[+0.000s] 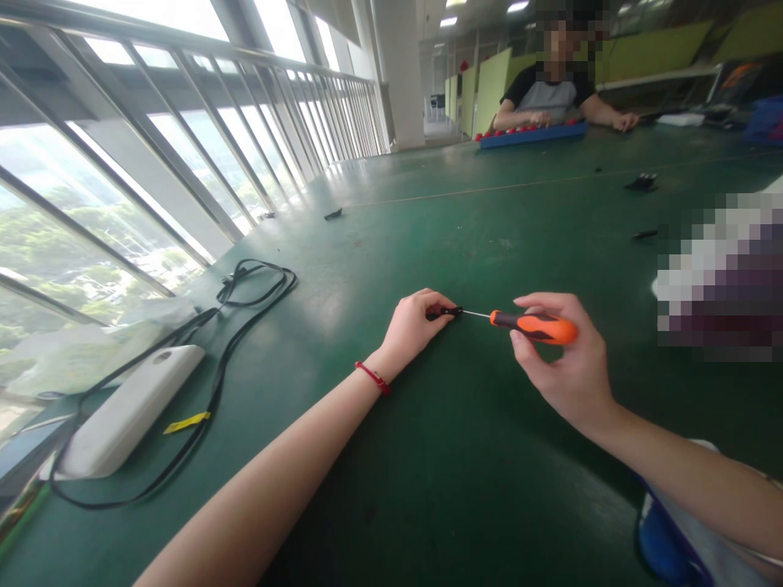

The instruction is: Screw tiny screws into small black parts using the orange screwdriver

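Over the green table [391, 261], my left hand [416, 322] pinches a small black part [451, 311]; its exact kind is too small to make out. A screwdriver [538, 326] with an orange and black handle lies level in my right hand [568, 359], its thin metal shaft pointing left. The shaft's tip meets the right end of the black part. My right thumb and fingers curl around the handle from both sides, and some of the fingers are hidden behind it. A red cord bracelet [373, 377] circles my left wrist.
At left lie a white power strip [134, 408] and a looped black cable [229, 359] with a yellow tag. Metal railing [201, 106] runs along the left edge. Across the table a person [550, 98] sits behind a blue tray [532, 134]. Small black pieces [641, 182] lie at right.
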`<state>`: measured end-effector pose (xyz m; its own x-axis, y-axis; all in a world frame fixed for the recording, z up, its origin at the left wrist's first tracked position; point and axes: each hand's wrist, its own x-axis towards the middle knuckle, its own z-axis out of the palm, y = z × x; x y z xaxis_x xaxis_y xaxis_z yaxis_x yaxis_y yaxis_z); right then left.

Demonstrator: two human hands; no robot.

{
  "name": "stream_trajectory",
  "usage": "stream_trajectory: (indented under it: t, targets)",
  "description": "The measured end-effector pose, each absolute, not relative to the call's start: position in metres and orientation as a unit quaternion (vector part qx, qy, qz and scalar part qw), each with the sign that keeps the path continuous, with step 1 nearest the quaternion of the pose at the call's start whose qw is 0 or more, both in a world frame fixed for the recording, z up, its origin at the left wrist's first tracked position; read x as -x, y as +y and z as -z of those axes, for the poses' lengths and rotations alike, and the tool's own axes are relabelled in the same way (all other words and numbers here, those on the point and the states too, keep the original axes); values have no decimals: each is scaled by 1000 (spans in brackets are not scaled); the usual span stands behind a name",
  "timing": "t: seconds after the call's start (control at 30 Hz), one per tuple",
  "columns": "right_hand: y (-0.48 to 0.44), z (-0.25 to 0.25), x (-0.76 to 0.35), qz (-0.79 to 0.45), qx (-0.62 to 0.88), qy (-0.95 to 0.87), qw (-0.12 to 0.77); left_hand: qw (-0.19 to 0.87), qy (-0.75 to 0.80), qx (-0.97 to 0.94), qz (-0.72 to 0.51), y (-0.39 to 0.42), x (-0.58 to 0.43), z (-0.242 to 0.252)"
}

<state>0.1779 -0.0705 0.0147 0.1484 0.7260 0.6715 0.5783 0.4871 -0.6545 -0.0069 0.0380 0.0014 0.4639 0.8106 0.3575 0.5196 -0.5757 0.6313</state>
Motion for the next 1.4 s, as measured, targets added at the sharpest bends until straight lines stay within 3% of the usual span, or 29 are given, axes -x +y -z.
stream_trajectory:
  t: [0.1,0.27,0.47,0.67,0.87,1.03,1.27,1.4]
  targets:
    - [-70,-14,-179,-81,490,-647,579,225,404,-825,-326,38,7,-1]
    - [-72,-14,-178,-99,526,-665,521,224,404,-825,-326,38,7,-2]
    - [-69,-14,-178,-73,489,-642,586,223,402,-826,-325,39,7,-1]
    - [-72,-16,-176,-87,527,-667,519,224,404,-824,-328,39,7,0]
    - [-69,-14,-177,-70,475,-646,593,226,401,-826,-326,39,7,-1]
    - [-71,-16,-176,-83,525,-674,514,224,403,-825,-328,39,7,0]
    - [-69,-15,-178,-51,502,-645,574,229,404,-823,-328,38,6,-2]
    - [-71,-17,-176,-92,514,-679,516,225,403,-824,-327,38,7,-1]
